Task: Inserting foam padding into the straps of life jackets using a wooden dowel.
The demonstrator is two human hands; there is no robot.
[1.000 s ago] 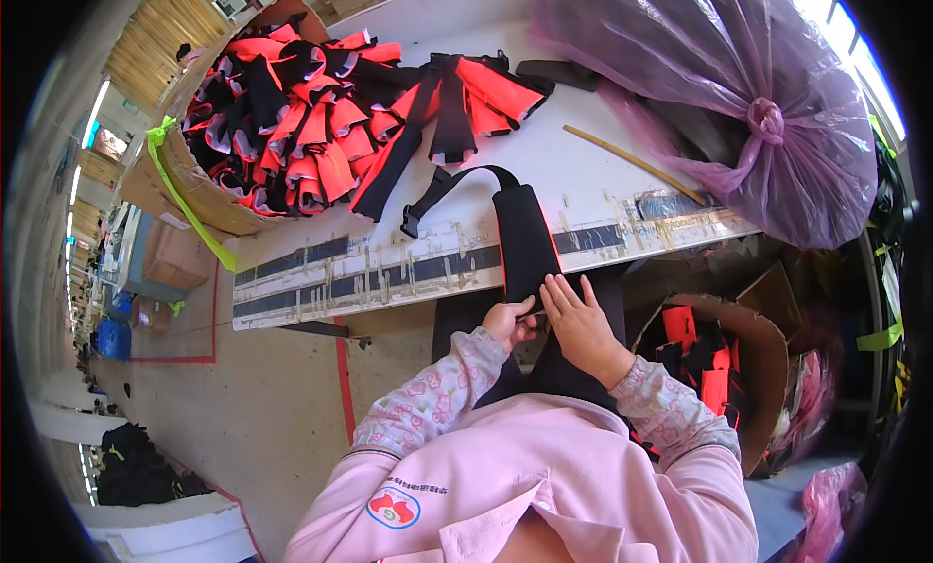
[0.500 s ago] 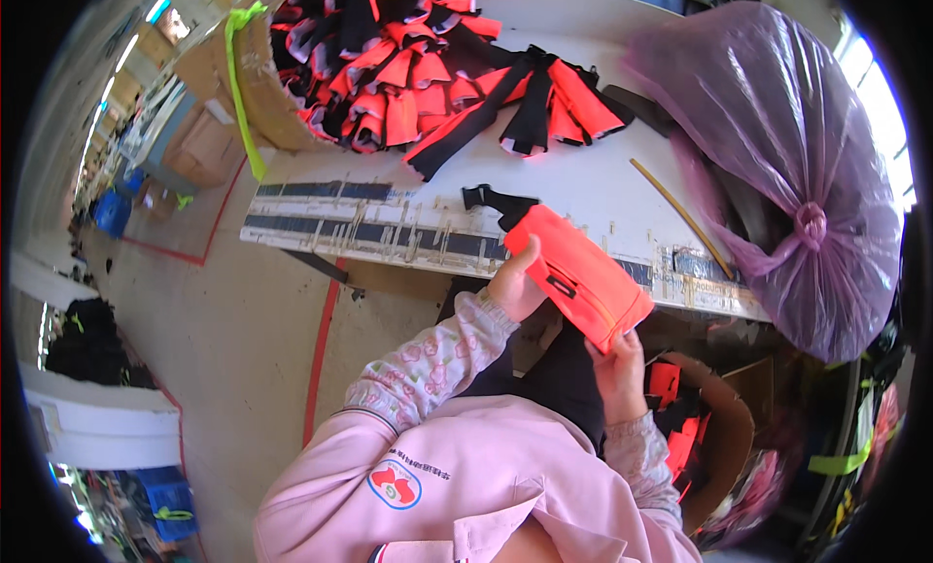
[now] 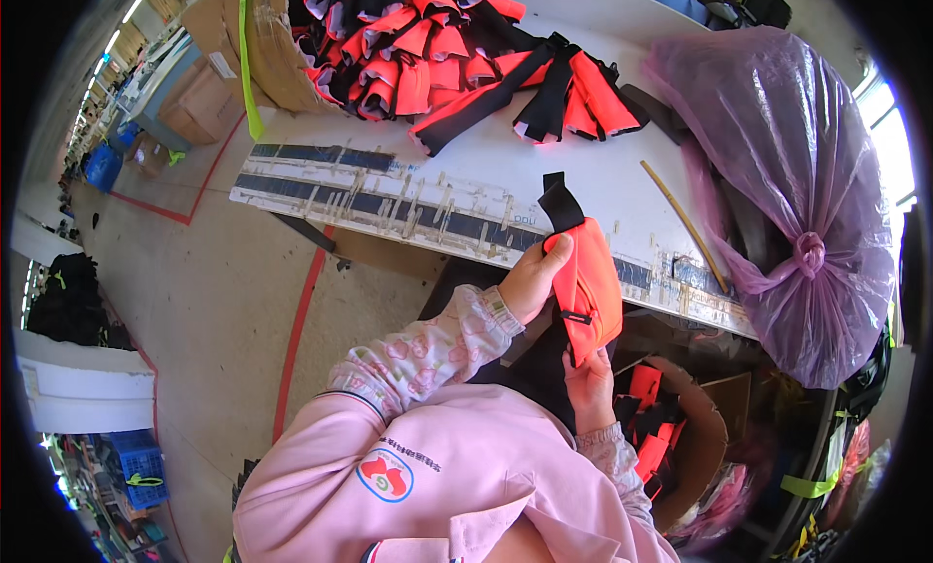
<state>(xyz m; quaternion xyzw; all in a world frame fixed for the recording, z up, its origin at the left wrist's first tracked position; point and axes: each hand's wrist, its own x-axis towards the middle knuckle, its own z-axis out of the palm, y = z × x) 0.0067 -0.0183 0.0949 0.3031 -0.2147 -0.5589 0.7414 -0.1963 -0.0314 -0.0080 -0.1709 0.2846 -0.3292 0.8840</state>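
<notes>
A bright orange-red zippered pouch (image 3: 593,286) with a black strap (image 3: 561,202) at its upper end is held in front of me, over the near edge of the table. My left hand (image 3: 531,279) grips its upper left side, thumb on top near the strap. At the lower tip, the fingers of my right hand (image 3: 589,380) pinch the pouch. A dark zip with a small black tab runs along the pouch side facing me. On the table beyond, a heap of orange-and-black fabric pieces (image 3: 428,72) spills from a cardboard box.
A knotted purple plastic bag (image 3: 777,174) bulges at the table's right side. A thin yellowish stick (image 3: 685,223) lies on the white table (image 3: 466,179). Below right stands an open carton (image 3: 702,437) with orange-and-black pieces inside. Another box (image 3: 277,48) is at the far left.
The pouch has turned more upright, its strap end now pointing away from me. Both hands stay on it, the left slightly further right and the right slightly lower and left.
</notes>
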